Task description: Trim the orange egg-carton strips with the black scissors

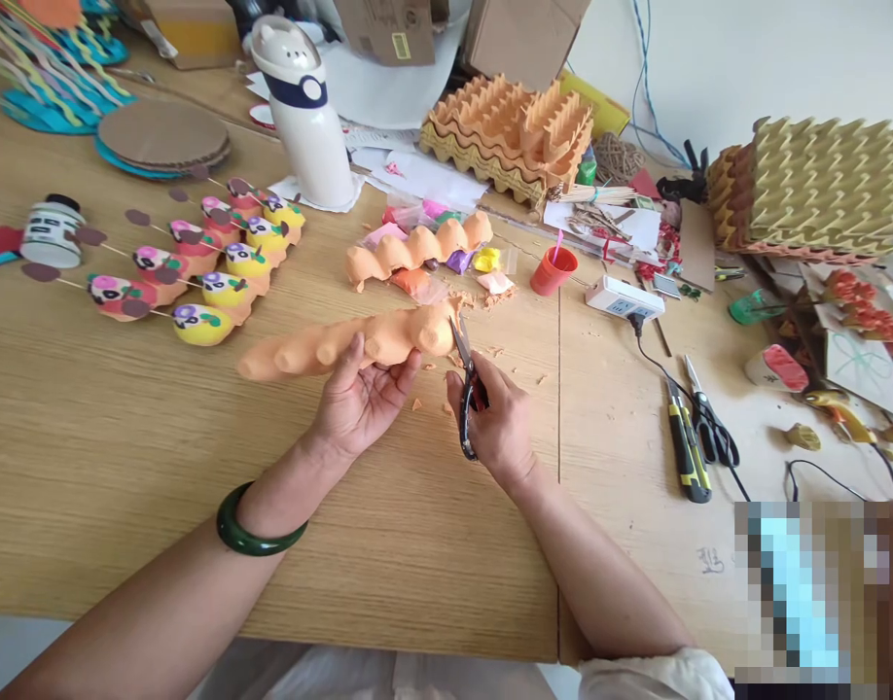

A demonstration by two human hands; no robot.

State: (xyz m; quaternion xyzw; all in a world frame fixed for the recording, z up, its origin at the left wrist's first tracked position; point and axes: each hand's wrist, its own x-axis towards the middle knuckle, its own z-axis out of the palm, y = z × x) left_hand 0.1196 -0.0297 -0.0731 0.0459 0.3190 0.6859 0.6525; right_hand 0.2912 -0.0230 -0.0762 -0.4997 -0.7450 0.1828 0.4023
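Observation:
My left hand grips an orange egg carton strip from below, its row of rounded bumps turned up toward me. A green bangle circles my left wrist. In my right hand is a pair of scissors, with the blades at the strip's right end, where the edge looks ragged. Small orange scraps lie on the table around the blades. Just beyond, another egg carton strip rests near several small bags of coloured clay.
Decorated egg-cup figures stand at left beside a white jar. A white bottle, a red cup and stacked egg trays are farther back. To the right lie a power strip, a utility knife and other scissors.

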